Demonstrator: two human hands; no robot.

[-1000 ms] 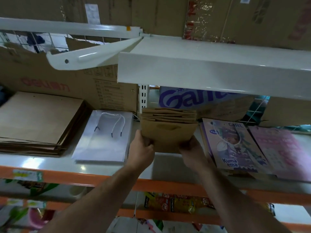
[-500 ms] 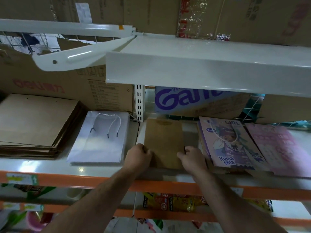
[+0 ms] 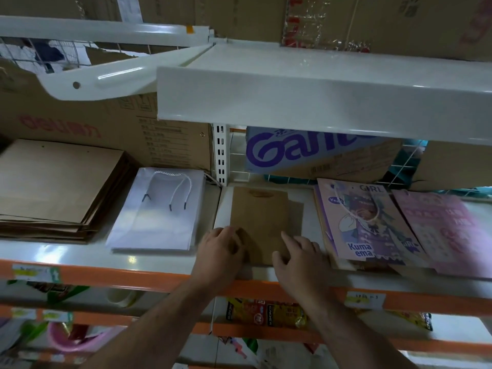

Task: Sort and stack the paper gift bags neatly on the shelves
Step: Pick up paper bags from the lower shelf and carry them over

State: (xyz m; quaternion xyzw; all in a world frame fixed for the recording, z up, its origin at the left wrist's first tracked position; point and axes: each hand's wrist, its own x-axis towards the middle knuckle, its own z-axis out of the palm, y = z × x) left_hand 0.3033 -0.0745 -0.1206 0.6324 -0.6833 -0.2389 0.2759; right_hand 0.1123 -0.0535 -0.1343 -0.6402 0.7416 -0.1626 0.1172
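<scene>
Dim bluish light; glare on the lower shelf [image 3: 80, 253]; right edge blurred; lines bow outward.

Retail shop, gondola-shelving aisle. Landmark: white slotted upright [image 3: 220, 153]. Above and right of it, white metal shelf [image 3: 319, 102] with brown cartons [image 3: 239, 17] on top. Behind it to the right, wire mesh back [image 3: 404, 169] and purple-lettered carton [image 3: 306, 153]. Left of it, red-lettered carton [image 3: 80, 123] behind the goods. Flat stock laid out in piles either side: brown paper bags [image 3: 53, 182] far left, white gift bag [image 3: 159, 209] just left, printed gift bags [image 3: 372, 225] right. Below it, orange price rail [image 3: 106, 278] carrying paper price labels [image 3: 364, 299]; one level further down, snack packets [image 3: 266, 314] on display.
</scene>
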